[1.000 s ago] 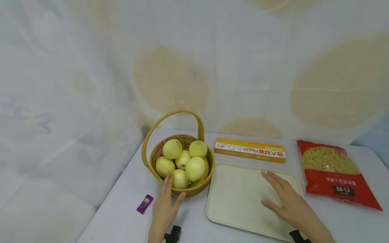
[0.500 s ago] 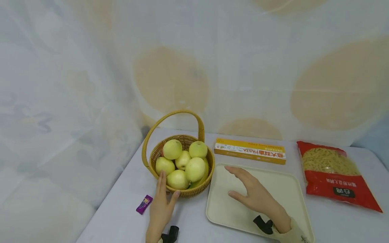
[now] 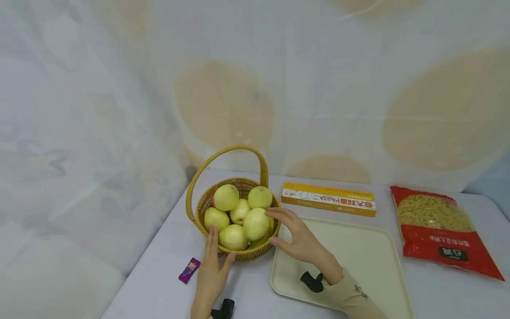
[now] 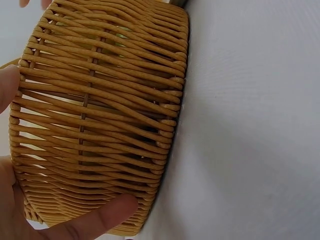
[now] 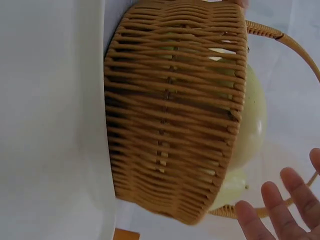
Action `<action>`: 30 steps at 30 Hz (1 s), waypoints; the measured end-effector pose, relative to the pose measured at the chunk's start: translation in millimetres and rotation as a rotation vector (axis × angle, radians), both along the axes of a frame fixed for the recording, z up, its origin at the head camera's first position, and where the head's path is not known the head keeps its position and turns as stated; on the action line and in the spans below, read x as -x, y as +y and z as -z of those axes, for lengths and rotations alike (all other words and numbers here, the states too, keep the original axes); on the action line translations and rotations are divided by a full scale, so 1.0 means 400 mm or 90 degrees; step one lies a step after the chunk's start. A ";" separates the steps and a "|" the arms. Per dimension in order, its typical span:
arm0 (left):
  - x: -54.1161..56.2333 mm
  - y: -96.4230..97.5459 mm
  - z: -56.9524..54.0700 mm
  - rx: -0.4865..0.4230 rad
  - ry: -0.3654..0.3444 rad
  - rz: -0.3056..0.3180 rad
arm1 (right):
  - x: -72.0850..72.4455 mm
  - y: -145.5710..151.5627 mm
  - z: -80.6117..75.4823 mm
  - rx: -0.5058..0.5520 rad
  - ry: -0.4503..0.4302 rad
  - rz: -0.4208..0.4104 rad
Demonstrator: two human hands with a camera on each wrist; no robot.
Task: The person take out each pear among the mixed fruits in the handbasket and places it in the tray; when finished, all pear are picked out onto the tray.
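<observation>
- Wicker basket (image 3: pixel 247 254), one, with one arched handle (image 3: pixel 239 148): upright on the white cloth (image 3: pixel 159 288), left of the tray as I view it. I cannot tell whether basket and tray touch.
- Yellow-green fruits (image 3: pixel 240 211), six that I count plainly, heaped inside the basket; parts of more show among them, too covered for me to number.
- Left hand (image 3: pixel 211 272), one: at the basket's near left side, fingers extended up to the rim and touching it, thumb spread away from them; I see it pinching nothing.
- Right hand (image 3: pixel 300 239), one: at the basket's right side, next to the right-hand fruit, thumb spread wide from the fingers. My right wrist view gives four fingertips, separated from one another and apart from the fruit; nothing gripped.
- Pale tray (image 3: pixel 358 257), one: partly beneath the right forearm.
- Pasta box (image 3: pixel 328 199), one, yellow and white: lying behind the tray.
- Red bag (image 3: pixel 446 235), one, pale pasta showing: flat, right of the tray.
- Purple packet (image 3: pixel 189 270), one: near the left hand, on its outer side.
- Black wrist pieces (image 3: pixel 312 282), two: one per wrist.
</observation>
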State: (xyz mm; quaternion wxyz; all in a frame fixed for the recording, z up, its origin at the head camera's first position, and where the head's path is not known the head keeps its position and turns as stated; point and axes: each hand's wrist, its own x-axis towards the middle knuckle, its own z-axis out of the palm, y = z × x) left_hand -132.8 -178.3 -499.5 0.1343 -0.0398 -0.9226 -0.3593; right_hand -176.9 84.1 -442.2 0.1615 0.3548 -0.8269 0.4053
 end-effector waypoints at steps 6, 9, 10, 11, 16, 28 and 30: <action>-0.001 -0.006 0.000 0.007 0.004 -0.003 | 0.008 -0.043 0.012 0.039 0.021 -0.034; -0.003 -0.007 0.005 0.001 0.005 -0.007 | 0.009 -0.063 0.015 0.038 0.004 -0.036; -0.003 -0.007 0.008 -0.001 0.003 -0.009 | 0.010 -0.069 0.016 0.030 -0.005 -0.032; -0.004 -0.007 0.010 -0.002 0.003 -0.010 | 0.012 -0.075 0.017 0.021 -0.016 -0.029; -0.008 -0.006 0.016 0.001 0.001 -0.014 | 0.030 -0.103 0.019 -0.045 -0.068 -0.018; 0.009 -0.002 0.016 0.002 0.001 -0.002 | 0.079 -0.119 -0.008 -0.159 -0.162 -0.067; 0.010 0.000 0.016 0.001 0.002 -0.004 | 0.082 -0.120 -0.008 -0.159 -0.170 -0.068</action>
